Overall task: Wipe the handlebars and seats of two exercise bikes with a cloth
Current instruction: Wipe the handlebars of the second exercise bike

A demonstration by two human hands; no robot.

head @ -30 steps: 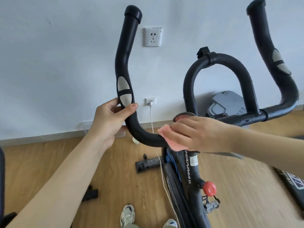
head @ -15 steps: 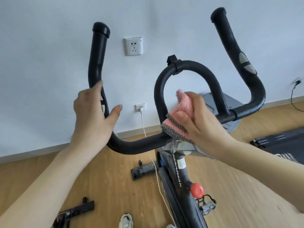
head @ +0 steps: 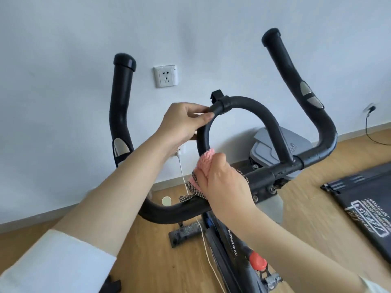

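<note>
1. The handlebars (head: pixel 243 104) are black, padded and scuffed. A centre loop stands between two upturned horns with grey sensor pads.
2. The left hand (head: pixel 184 121) grips the loop's upper left curve, with fingers and thumb curled round it, just beside the top clamp.
3. The right hand (head: pixel 224 187), below the left hand, holds a pink cloth (head: pixel 206 160) pressed against the loop's lower left end, at the crossbar joint.
4. A pink tuft protrudes above the right thumb. The checked trim drapes over the crossbar, left of that hand.
5. The loop's arc runs uncovered to the right of both hands.
6. The right horn stands well apart from both hands. The left forearm crosses the left horn.
7. A red knob (head: pixel 257 261) and a white cable (head: pixel 204 235) lie below the right hand.
</note>
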